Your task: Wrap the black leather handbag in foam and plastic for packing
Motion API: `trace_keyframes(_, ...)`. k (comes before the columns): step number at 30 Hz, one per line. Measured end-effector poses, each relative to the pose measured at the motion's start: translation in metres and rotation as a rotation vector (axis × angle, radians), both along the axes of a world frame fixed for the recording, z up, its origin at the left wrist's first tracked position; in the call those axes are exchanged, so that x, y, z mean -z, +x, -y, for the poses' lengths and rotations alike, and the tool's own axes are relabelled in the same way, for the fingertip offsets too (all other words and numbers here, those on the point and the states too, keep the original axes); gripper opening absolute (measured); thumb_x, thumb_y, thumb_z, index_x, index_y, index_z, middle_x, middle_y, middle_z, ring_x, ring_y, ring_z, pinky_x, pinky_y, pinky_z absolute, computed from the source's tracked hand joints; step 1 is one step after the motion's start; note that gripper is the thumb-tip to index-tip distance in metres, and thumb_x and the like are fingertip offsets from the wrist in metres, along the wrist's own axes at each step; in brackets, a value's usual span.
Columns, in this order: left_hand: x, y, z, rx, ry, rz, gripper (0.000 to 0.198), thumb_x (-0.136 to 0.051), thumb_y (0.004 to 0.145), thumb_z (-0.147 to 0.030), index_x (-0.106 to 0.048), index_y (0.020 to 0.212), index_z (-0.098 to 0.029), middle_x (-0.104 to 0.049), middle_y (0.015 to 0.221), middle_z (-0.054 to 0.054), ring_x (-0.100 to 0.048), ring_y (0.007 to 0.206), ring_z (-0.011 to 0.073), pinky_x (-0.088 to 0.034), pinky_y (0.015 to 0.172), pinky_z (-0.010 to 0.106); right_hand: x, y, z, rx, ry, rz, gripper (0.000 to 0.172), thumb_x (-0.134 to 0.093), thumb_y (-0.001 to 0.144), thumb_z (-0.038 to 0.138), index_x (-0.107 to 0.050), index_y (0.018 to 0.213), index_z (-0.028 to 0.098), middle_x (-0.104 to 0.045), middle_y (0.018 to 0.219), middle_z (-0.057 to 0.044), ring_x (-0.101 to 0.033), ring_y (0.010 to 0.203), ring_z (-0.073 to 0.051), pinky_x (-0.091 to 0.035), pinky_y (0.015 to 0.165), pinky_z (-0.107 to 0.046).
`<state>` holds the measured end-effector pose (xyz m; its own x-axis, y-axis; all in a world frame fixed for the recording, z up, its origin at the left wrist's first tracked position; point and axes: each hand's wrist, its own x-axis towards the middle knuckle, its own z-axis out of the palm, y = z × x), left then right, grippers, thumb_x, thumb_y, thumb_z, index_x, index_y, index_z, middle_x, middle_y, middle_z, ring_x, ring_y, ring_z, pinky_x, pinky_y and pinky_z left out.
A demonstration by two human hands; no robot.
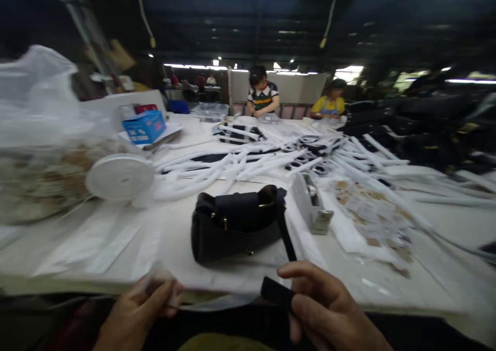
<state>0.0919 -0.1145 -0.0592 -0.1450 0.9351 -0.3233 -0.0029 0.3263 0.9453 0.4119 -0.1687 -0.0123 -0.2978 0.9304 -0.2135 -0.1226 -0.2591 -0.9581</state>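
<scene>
A black handbag (232,229) lies on its side on white sheets at the near edge of the table (426,284). Its black strap (284,237) runs down from the bag to my right hand (329,309), whose fingers are closed on the strap's end at the table edge. My left hand (135,315) is at the bottom left, pinching the edge of a thin clear plastic sheet (201,289) that lies under the bag.
A roll of white tape (120,176) and a full plastic bag (42,134) stand at the left. A blue box (144,126), many white paper-wrapped straps (248,165), a grey metal tool (312,201) and small tags (368,211) cover the table. Two people work at the far end.
</scene>
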Motion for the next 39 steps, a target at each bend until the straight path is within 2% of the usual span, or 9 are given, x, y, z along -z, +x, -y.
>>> trace_keyframes(3,-0.019,0.005,0.008,0.06,0.049,0.007,0.049,-0.077,0.062,-0.061,-0.061,0.066,-0.015,-0.058,0.052,-0.002,-0.043,0.039,0.0072,-0.034,0.038,0.018,-0.003,-0.037,-0.029,-0.035,0.124,0.11,0.039,-0.057,0.088,0.053,-0.067,0.104,0.019,-0.066,0.074,-0.002,-0.038,0.041,-0.003,-0.027,0.04,-0.017)
trace_keyframes(7,-0.026,0.012,0.015,0.137,0.1,0.03,0.046,-0.076,0.064,-0.058,-0.057,0.071,-0.017,-0.044,0.047,-0.008,-0.033,0.041,0.0052,-0.023,0.039,0.015,-0.017,-0.081,-0.05,-0.125,0.284,0.313,0.021,-0.062,0.086,0.032,-0.072,0.101,0.021,-0.065,0.09,-0.002,-0.055,0.064,-0.01,-0.044,0.059,-0.021)
trace_keyframes(13,-0.028,-0.001,0.018,0.293,0.184,-0.145,0.039,-0.068,0.071,-0.05,-0.048,0.062,-0.018,-0.039,0.053,-0.007,-0.032,0.05,0.0081,-0.029,0.047,0.019,-0.027,-0.124,-0.053,-0.193,0.388,0.459,0.067,-0.087,0.058,0.023,-0.066,0.121,0.026,-0.056,0.092,0.002,-0.056,0.074,-0.012,-0.046,0.066,-0.022)
trace_keyframes(16,-0.036,-0.006,0.018,0.298,0.239,-0.265,0.035,-0.064,0.074,-0.044,-0.048,0.059,-0.018,-0.04,0.056,-0.005,-0.035,0.055,0.0103,-0.031,0.051,0.02,-0.024,-0.138,-0.053,-0.198,0.49,0.45,0.031,-0.078,0.074,0.023,-0.074,0.105,0.024,-0.059,0.085,0.001,-0.057,0.075,-0.012,-0.044,0.066,-0.022)
trace_keyframes(18,-0.04,-0.009,0.019,0.304,0.279,-0.327,0.036,-0.064,0.076,-0.045,-0.048,0.058,-0.018,-0.041,0.058,-0.004,-0.038,0.058,0.0115,-0.031,0.052,0.021,-0.022,-0.145,-0.054,-0.192,0.54,0.428,0.013,-0.07,0.083,0.023,-0.078,0.093,0.023,-0.061,0.078,0.001,-0.058,0.075,-0.012,-0.043,0.067,-0.022)
trace_keyframes(22,-0.038,-0.013,0.02,0.342,0.259,-0.274,0.033,-0.067,0.075,-0.042,-0.049,0.06,-0.018,-0.04,0.058,-0.005,-0.037,0.056,0.0108,-0.03,0.052,0.021,-0.02,-0.151,-0.058,-0.115,0.531,0.362,0.012,-0.068,0.084,0.025,-0.078,0.082,0.02,-0.065,0.072,0.0,-0.059,0.07,-0.012,-0.044,0.066,-0.022)
trace_keyframes(27,-0.028,-0.011,0.018,0.269,0.337,-0.071,0.027,-0.071,0.073,-0.04,-0.057,0.069,-0.018,-0.047,0.066,-0.003,-0.043,0.061,0.0121,-0.035,0.056,0.021,-0.018,-0.155,-0.062,-0.047,0.475,0.375,0.016,-0.072,0.079,0.03,-0.076,0.071,0.017,-0.066,0.068,0.0,-0.059,0.067,-0.012,-0.044,0.064,-0.021)
trace_keyframes(34,-0.031,-0.011,0.016,0.203,0.316,-0.172,0.038,-0.069,0.073,-0.049,-0.054,0.059,-0.017,-0.045,0.058,-0.002,-0.041,0.056,0.0121,-0.034,0.052,0.021,-0.015,-0.164,-0.063,0.006,0.392,0.441,0.016,-0.071,0.076,0.028,-0.07,0.066,0.015,-0.063,0.064,0.002,-0.054,0.065,-0.012,-0.04,0.062,-0.022)
trace_keyframes(39,-0.025,-0.02,0.014,0.223,0.348,-0.172,0.042,-0.061,0.08,-0.054,-0.058,0.062,-0.017,-0.046,0.059,-0.002,-0.041,0.058,0.0125,-0.033,0.055,0.022,-0.007,-0.164,-0.07,-0.039,0.389,0.462,0.038,-0.061,0.085,0.042,-0.062,0.06,0.014,-0.056,0.058,0.002,-0.049,0.059,-0.01,-0.037,0.057,-0.022)
